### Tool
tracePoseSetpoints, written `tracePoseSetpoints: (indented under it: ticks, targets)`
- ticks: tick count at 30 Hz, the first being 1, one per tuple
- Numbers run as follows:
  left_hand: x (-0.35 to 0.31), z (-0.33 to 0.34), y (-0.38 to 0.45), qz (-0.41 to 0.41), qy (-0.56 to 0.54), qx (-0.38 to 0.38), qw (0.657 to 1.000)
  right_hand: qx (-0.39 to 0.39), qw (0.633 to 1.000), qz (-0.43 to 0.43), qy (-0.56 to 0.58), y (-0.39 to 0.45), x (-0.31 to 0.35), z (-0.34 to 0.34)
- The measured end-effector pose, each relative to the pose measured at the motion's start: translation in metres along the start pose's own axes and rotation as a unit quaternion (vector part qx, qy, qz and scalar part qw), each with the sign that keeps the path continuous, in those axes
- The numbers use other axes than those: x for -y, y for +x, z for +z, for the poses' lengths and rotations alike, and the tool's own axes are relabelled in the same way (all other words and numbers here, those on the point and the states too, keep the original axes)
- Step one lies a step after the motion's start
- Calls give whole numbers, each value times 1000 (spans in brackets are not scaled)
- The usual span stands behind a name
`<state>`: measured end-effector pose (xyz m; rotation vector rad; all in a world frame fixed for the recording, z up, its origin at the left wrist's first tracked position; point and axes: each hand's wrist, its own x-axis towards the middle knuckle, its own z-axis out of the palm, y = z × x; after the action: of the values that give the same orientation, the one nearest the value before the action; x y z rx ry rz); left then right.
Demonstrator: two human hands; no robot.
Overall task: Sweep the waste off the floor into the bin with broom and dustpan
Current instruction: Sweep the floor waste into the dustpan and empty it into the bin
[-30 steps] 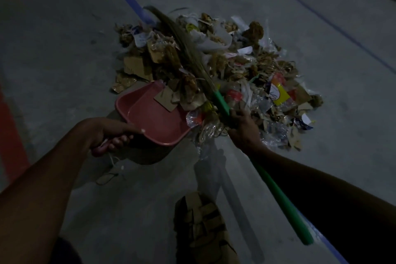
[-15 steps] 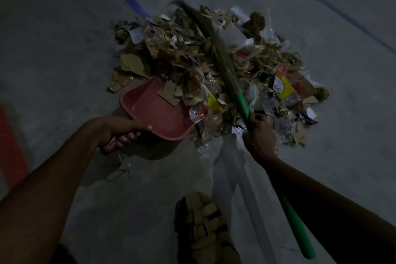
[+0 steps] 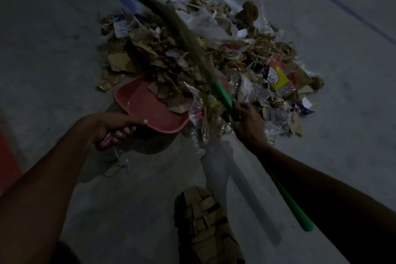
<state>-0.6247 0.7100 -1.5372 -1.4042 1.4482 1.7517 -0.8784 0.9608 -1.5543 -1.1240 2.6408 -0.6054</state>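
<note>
The left hand (image 3: 113, 128) has its grip clamped on the handle of the red dustpan (image 3: 147, 111), whose mouth lies against the near edge of the waste pile (image 3: 214, 60), cardboard scraps already on its lip. The right hand (image 3: 248, 122) grips the green broom handle (image 3: 222, 94); its blurred bristles (image 3: 171, 23) arc over the pile. A sandalled foot (image 3: 205, 221) stands on the concrete floor (image 3: 53, 49) nearby

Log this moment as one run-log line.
stage: sweeping waste into dustpan | left hand: grips red dustpan handle | right hand: grips green broom | waste pile: mostly on floor | bin: unseen
</note>
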Motion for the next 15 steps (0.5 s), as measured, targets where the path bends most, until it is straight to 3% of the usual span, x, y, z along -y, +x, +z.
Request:
tracePoseSetpoints:
  ticks: [5, 9, 15]
  targets:
    - [2, -2, 2, 10, 0, -4, 1000, -80, 995, 61, -23, 27, -13, -25]
    - [0, 1, 4, 16, -6, -2, 1000, -28, 993, 109, -36, 36, -31, -26]
    - [-7, 6, 10, 22, 0, -10, 1000, 4, 996, 63, -67, 24, -37, -16]
